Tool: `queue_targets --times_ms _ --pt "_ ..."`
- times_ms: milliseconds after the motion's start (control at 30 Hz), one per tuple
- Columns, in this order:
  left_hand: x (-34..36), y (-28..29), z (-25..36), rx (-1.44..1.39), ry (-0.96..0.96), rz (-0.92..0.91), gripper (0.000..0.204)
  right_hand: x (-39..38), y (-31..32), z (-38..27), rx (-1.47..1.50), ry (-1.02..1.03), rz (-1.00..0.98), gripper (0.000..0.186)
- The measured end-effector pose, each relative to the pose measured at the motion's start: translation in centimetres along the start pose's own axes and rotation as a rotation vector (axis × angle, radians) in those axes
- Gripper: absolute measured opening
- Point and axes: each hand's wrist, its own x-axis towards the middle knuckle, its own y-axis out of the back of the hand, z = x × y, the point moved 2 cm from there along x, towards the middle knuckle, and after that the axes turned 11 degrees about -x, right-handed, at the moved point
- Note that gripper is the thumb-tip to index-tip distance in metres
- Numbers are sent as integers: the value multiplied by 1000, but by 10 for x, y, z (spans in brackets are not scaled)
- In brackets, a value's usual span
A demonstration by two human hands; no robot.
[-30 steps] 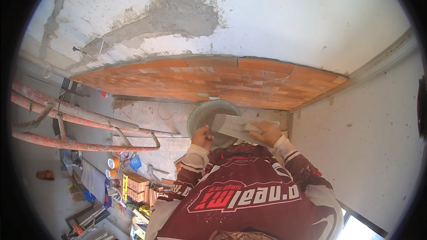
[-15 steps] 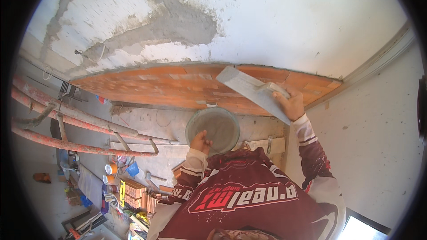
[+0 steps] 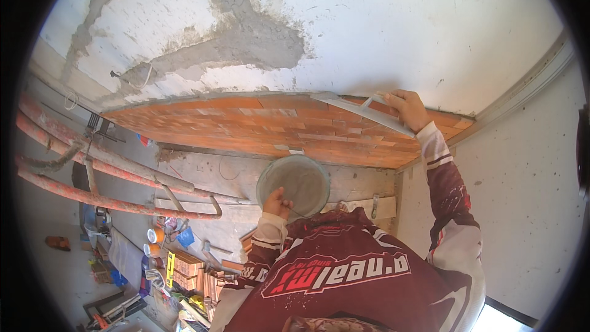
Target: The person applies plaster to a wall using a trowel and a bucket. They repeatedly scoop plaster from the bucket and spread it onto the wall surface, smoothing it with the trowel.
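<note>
Left fingers [image 3: 278, 203] part-hide bucket rim [image 3: 328, 183]; grip unclear.

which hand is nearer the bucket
Left. The left hand is at the near edge of the bucket; the right hand is farther off, rightward, gripping a trowel.

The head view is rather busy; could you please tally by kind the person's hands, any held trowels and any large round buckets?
Hands: 2, left hand and right hand
Trowel: 1
Large bucket: 1
Total: 4
</note>
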Motion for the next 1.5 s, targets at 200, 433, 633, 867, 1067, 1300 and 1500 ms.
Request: queue_targets --times_ms 200,433,633,867,1067,1300,1500 --pt "-4 -2 3 1 -20 10 13 11 10 -4 21 -46 -65 44" --pt "-8 -5 5 9 -36 47 12 26 15 9 24 -23 -85 45" --pt "-9 -8 5 23 -32 62 13 21 16 1 58 -48 -82 46" --pt "-8 -8 3 34 -26 34 14 18 20 5 91 -54 -95 46" --pt "-8 -8 3 32 -22 62 14 16 22 8 134 -89 -107 45" --pt "-8 -6 3 26 -25 14 15 -22 -27 5 146 76 27 42" --pt "-4 -3 4 33 -8 12 17 -38 -89 11 295 75 158 38"
